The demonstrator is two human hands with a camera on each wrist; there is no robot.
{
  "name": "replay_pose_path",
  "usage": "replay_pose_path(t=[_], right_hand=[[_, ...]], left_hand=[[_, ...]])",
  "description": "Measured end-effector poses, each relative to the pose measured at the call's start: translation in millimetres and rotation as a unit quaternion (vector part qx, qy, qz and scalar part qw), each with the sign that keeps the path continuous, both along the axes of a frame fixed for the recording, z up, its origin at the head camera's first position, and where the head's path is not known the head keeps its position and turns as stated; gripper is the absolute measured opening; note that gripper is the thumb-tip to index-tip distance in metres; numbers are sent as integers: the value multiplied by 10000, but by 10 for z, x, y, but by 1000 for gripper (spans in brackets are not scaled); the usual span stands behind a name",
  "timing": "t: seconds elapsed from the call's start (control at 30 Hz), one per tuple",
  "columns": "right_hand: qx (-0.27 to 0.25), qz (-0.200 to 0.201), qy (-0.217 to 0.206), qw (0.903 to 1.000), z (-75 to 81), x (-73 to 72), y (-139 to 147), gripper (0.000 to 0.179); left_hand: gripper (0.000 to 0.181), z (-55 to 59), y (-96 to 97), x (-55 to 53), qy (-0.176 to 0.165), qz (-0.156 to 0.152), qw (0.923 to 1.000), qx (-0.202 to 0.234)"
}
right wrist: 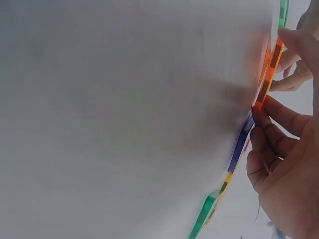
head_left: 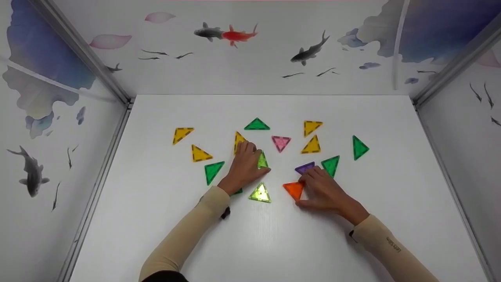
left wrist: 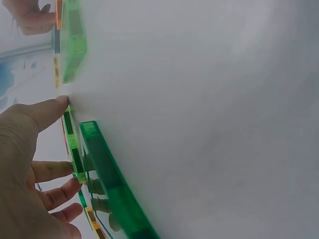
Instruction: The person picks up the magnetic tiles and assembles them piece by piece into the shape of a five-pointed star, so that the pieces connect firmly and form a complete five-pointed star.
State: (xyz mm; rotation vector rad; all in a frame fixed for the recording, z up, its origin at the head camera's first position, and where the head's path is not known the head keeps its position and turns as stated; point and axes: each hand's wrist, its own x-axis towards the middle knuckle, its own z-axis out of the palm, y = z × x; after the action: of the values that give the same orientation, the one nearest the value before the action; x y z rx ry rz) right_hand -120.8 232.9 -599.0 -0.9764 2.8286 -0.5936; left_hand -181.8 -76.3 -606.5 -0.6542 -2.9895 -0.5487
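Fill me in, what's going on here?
A person is handling flat triangular tiles. The left hand pinches a lime tile, and the right hand pinches an orange tile. A second lime tile lies between them, nearer the person. A purple tile sits partly behind the right fingers. Green tiles, yellow tiles and a pink tile lie around.

A translucent lime-green triangle [head_left: 262, 161], partly hidden, points toward twelve o'clock, pinched by the left grip [head_left: 244, 164]. Between four and five o'clock from it, a translucent orange triangle [head_left: 293, 190] with dark-dashed edges points toward six, pinched by the right grip [head_left: 323, 192].
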Motion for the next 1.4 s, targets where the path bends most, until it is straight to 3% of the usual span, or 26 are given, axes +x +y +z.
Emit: replay_pose_path(t=[0.27, 0.43, 0.7, 1.0, 1.4], right_hand=[[-582, -102, 283, 9978, -16, -70, 0, 68], [-808, -433, 435, 9948, -11, -166, -85, 65], [-451, -1203, 356, 9911, -14, -329, -349, 63], [-16, -1126, 523, 9923, 2, -453, -655, 66], [408, -1157, 179, 9923, -16, -542, -871, 74]], left_hand=[[64, 35, 8, 62, 41, -86, 9994, -328], [64, 45, -5, 94, 1, -191, 9987, -469], [64, 42, -38, 112, -152, -248, 9986, -435], [65, 25, -75, 118, -115, -311, 9988, -352], [65, 12, -96, 84, -8, -449, 9989, -161]])
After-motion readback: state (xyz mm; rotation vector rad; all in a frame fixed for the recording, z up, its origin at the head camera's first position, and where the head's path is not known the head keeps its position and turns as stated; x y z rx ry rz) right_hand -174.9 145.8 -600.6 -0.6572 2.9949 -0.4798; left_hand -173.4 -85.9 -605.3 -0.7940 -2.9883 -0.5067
